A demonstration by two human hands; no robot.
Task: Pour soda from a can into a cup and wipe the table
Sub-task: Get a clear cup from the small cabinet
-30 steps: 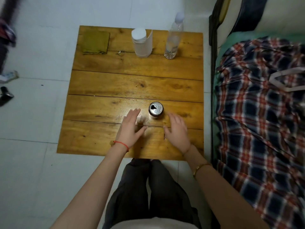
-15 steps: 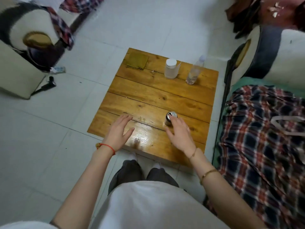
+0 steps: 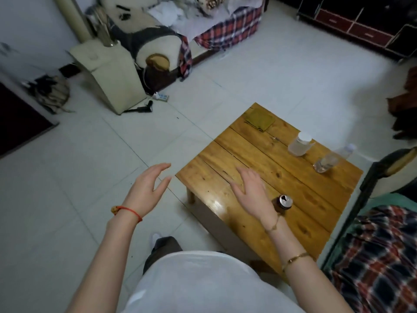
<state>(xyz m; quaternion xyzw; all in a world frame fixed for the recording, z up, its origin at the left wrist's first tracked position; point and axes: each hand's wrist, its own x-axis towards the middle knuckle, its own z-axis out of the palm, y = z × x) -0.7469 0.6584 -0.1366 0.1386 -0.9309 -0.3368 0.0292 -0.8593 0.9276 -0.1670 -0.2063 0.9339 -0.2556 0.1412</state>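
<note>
The soda can [image 3: 284,202] stands upright on the wooden table [image 3: 300,186], near the table's near edge and just beside the right wrist; its top is opened, with the tab hole visible; the contents cannot be made out from this angle.

The cup [image 3: 301,144] is a translucent plastic vessel with a white lid in place; it stands upright toward the far side of the table, well apart from the can; whether it holds liquid cannot be told. A clear plastic bottle [image 3: 331,161] with a white cap stands just beside the cup, toward the bed side; clear liquid shows in its lower part.

A folded olive-green cloth [image 3: 259,120] lies flat at the far corner of the table, apart from both vessels.

The left hand [image 3: 146,190] is held off the table's left side, over the tiled floor [image 3: 67,199]; fingers are straight and spread wide; it holds nothing; a red cord bracelet sits on its wrist. The right hand [image 3: 250,190] is above the table top, fingers extended and relaxed, palm down, gripping nothing; whether it touches the wood cannot be told.

A plaid blanket [image 3: 379,256] covers the bed at the right edge of the view.
</note>
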